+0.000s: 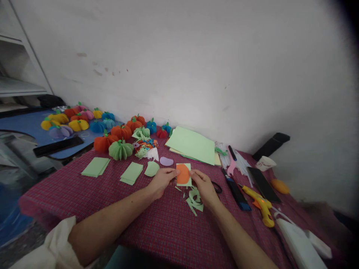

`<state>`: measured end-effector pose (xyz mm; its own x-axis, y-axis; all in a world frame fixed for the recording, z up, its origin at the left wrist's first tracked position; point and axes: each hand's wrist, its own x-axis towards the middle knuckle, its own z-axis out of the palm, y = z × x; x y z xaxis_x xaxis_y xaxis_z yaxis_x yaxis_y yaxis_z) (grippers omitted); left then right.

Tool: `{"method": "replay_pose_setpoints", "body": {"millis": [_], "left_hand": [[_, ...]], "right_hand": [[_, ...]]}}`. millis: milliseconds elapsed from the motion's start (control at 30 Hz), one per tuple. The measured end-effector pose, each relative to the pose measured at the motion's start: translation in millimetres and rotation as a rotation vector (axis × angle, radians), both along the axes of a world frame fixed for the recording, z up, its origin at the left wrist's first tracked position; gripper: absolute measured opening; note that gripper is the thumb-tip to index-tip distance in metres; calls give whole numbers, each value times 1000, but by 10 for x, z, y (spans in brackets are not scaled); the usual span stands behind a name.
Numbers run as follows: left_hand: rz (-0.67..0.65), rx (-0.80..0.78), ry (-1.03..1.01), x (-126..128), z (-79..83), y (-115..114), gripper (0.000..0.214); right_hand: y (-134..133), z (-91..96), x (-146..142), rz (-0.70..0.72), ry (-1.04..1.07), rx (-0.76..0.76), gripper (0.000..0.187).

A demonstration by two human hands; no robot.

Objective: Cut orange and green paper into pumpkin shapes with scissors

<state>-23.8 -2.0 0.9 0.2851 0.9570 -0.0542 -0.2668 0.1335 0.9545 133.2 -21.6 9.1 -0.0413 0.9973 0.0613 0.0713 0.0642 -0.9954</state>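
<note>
My left hand [162, 182] pinches the left side of an orange rounded paper cutout [183, 174] laid over a small light green paper rectangle [189, 183]. At the right edge, my right hand [205, 185] grips the same pair of papers, fingers closed. A dark loop, apparently a scissors handle [217, 187], shows beside my right hand; the rest is hidden. Curled green paper scraps [195, 201] lie just below the papers. Left of them are cut green pieces [152, 169], a lilac paper piece [166, 161] and two stacks of green rectangles [131, 173].
Paper pumpkins [121, 150] in several colours stand at the back left. Large green sheets [192, 145] lie near the wall. On the right are a yellow glue gun [260, 205], a blue-black cutter [238, 192], a dark phone [263, 184] and a white power strip [300, 243].
</note>
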Motion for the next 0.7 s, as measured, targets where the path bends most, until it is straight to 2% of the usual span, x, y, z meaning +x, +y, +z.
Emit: {"method": "replay_pose_setpoints", "body": {"millis": [133,467,700], "left_hand": [[31,16,-13,-5,-50,38,37],[31,31,11,-5,19,2,36],[18,49,28,-3,44,-11,36]], "right_hand": [[6,-20,23,-40,-125,-1,43],[16,13,36,30,-63,38,33],[19,30,57,-15,-116,64,31]]}}
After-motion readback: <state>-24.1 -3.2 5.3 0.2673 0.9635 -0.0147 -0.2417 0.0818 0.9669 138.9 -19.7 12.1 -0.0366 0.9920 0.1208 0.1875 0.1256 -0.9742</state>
